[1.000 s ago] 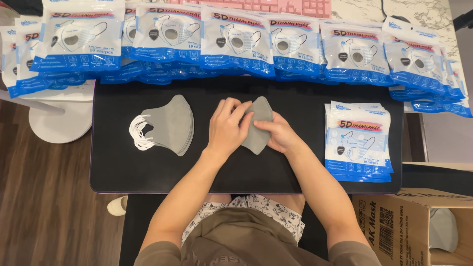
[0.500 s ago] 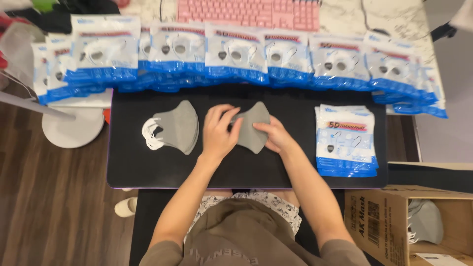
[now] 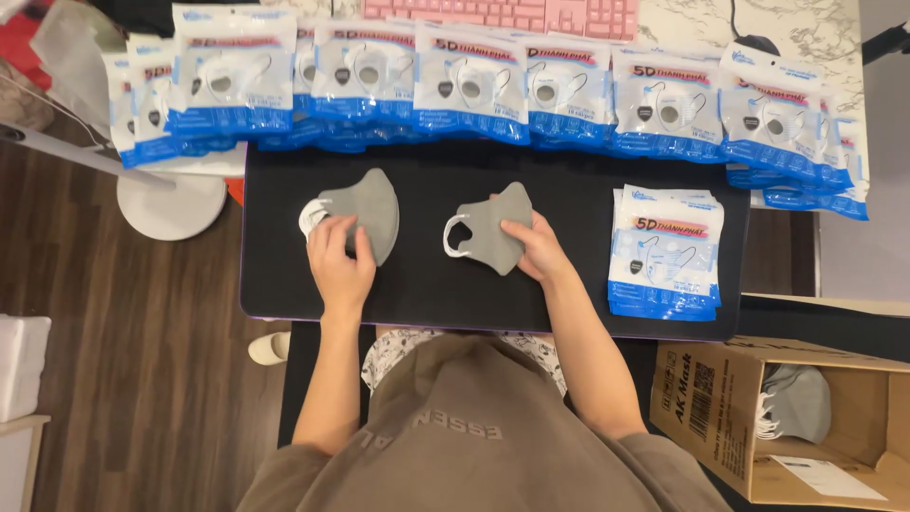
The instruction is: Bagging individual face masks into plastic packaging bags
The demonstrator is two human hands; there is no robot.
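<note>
Masks of grey fabric are laid on the black counter [image 3: 417,294]. The folded grey mask [image 3: 495,228], curved along one edge with white ear loops at its left end, is pressed flat near the counter's middle by the right hand [image 3: 536,248], fingers spread, gripping nothing. The second grey mask [image 3: 365,210], also white-looped, lies towards the left edge under the left hand [image 3: 339,261], whose fingers rest loosely on it. A stack of blue-and-white mask packets [image 3: 666,251] sits by the right edge.
</note>
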